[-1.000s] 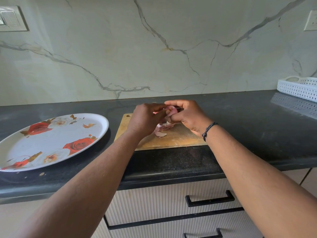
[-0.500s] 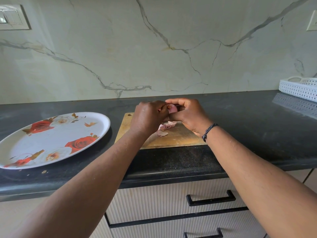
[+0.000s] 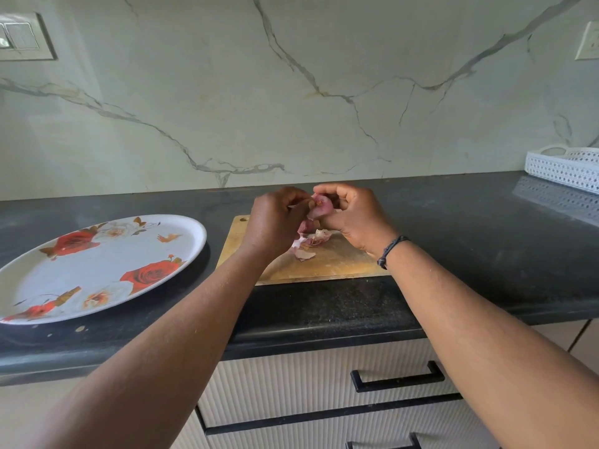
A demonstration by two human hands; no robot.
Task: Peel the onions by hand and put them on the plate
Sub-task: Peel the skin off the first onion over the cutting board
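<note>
Centre of frame, above the board: both hands meet around a small pinkish-purple onion (image 3: 321, 204). The right hand (image 3: 355, 218) cups it from the right side of the frame, fingers curled over the top and thumb underneath. The left hand (image 3: 275, 218) closes in from the left, fingertips pinching at the onion's skin; the exact fingers on the skin are hidden behind the knuckles. A loose flap of pale skin hangs below the onion, between the two hands.

The onion is held off the rectangular pale wooden cutting board (image 3: 340, 264), which lies on the dark speckled stone countertop (image 3: 486, 238) at centre frame. On the board, just under the hands, lies a small heap of pink and white onion peelings (image 3: 309, 243), with one separate flake nearer the front edge.

Left of frame: a large oval white plate printed with red roses (image 3: 97, 264) sits on the counter, beside the board but not touching it. A few tiny flecks lie on the counter by its near rim.

A dark braided cord bracelet (image 3: 390, 249) circles the right wrist.

Far right, at the back of the counter: a white perforated plastic basket (image 3: 564, 165), partly cut off by the frame edge. Behind everything, a pale marble-veined wall panel (image 3: 291, 92). Lower right: ribbed cream drawer fronts with black bar handles (image 3: 398, 377).
</note>
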